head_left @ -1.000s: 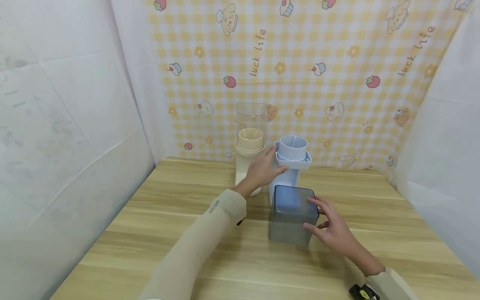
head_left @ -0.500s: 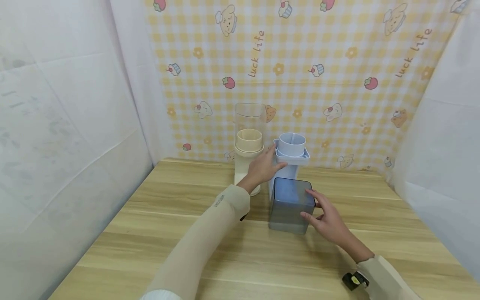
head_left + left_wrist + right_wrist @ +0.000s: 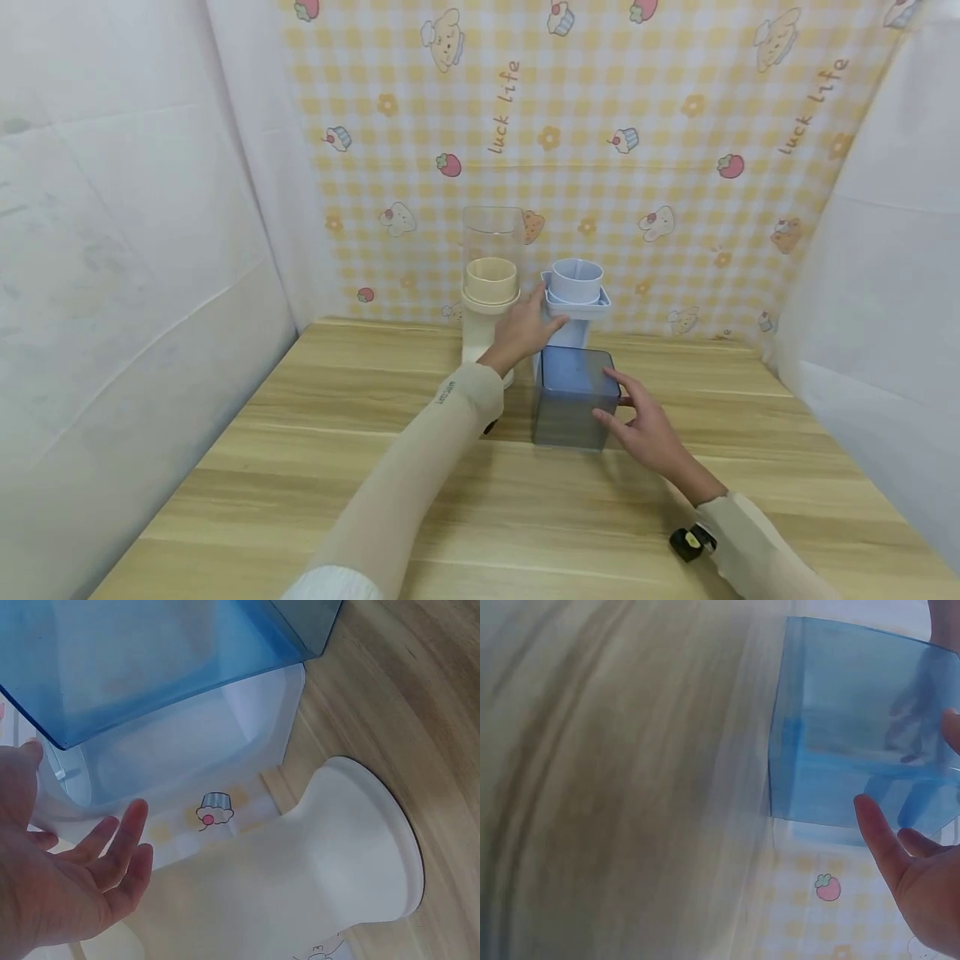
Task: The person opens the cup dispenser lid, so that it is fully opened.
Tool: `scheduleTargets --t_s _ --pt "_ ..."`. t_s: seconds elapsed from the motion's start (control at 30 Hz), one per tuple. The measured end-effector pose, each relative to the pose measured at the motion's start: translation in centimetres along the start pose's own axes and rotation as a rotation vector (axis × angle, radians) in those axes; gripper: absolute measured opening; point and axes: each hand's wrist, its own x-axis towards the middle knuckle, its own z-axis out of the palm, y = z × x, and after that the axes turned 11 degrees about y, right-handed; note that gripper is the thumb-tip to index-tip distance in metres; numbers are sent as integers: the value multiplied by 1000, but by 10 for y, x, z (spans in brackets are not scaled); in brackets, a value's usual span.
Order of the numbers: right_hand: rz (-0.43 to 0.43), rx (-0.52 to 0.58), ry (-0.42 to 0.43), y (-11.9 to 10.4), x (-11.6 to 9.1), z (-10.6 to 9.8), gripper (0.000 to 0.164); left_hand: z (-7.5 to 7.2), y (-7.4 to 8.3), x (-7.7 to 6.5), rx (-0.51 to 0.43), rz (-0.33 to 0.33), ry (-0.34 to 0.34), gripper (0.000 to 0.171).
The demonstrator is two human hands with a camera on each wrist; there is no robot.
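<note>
In the head view, a light blue stand (image 3: 573, 332) carries a square tray and a round cup-like collar (image 3: 577, 282). At the left side of its top, my left hand (image 3: 520, 327) holds it between index finger and thumb; the other fingers stay loose in the left wrist view. A translucent smoky-blue square box (image 3: 573, 414) stands in front of the stand and hides its lower part. My right hand (image 3: 643, 427) grips the box by its right side, thumb toward me. Through the box wall in the right wrist view, fingers (image 3: 881, 844) show close against it.
A cream stand (image 3: 480, 333) with a clear upper container (image 3: 491, 229) is just left of the blue stand, partly behind my left hand. The wooden table (image 3: 315, 467) ends at a patterned cloth (image 3: 405, 158); white sheets (image 3: 112, 250) hang at both sides.
My right hand has moved the blue box farther back and slightly left, nearer the blue stand. My left hand keeps its hold at the stand's top. The head view has shifted a little.
</note>
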Motion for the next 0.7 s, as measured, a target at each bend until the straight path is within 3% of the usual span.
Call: scheduleTargets --t_s 0.7 --pt "7 -9 -5 20 22 -1 67 9 -3 12 -131 -24 -23 79"
